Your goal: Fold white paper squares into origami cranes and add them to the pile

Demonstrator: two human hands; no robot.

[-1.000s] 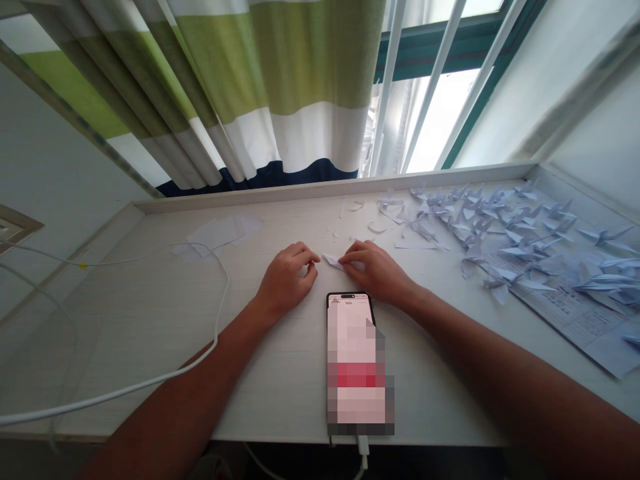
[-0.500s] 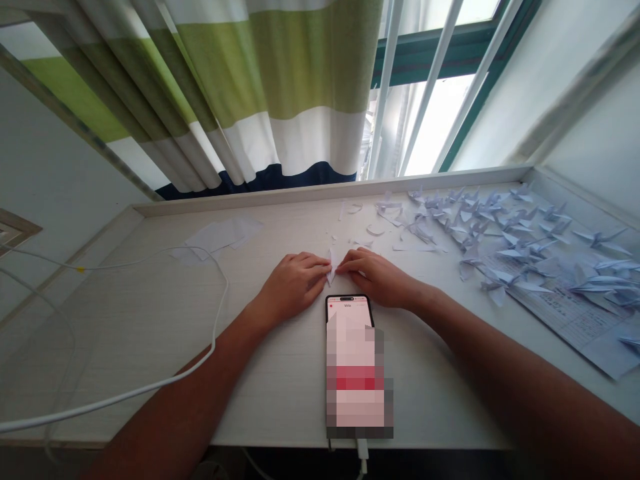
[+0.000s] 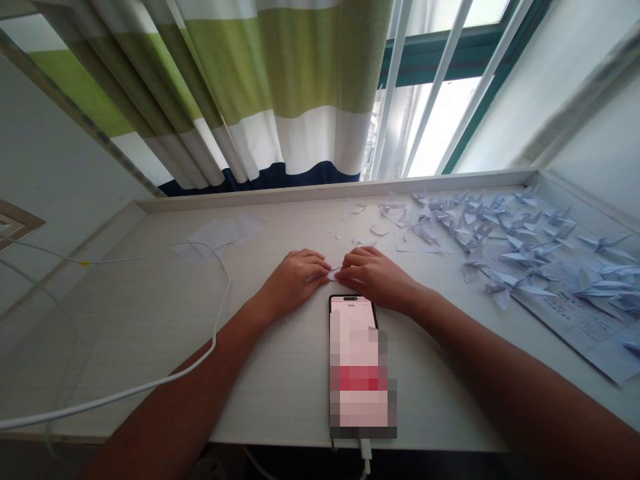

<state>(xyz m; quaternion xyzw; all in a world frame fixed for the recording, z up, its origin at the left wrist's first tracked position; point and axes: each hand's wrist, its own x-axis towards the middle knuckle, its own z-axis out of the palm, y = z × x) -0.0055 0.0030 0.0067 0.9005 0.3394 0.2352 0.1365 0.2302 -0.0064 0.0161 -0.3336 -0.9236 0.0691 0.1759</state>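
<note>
A small folded piece of white paper (image 3: 333, 273) lies on the pale wood-grain desk (image 3: 150, 320), mostly hidden by my fingers. My left hand (image 3: 295, 279) presses it from the left, and my right hand (image 3: 373, 275) holds it from the right. Their fingertips nearly meet over the paper. Just below both hands lies a smartphone (image 3: 357, 367) with a pixelated screen, its top edge close to my right hand.
Several pale lilac origami cranes (image 3: 525, 257) and paper scraps (image 3: 385, 227) cover the desk's right side, partly on a printed sheet (image 3: 575, 327). White paper pieces (image 3: 223, 233) and a white cable (image 3: 150, 383) lie left. A raised ledge (image 3: 325, 192) runs along the back.
The folded paper stood narrow and upright between my fingertips and now lies low, mostly covered. My hands have closed in over it, and the right hand has moved slightly left.
</note>
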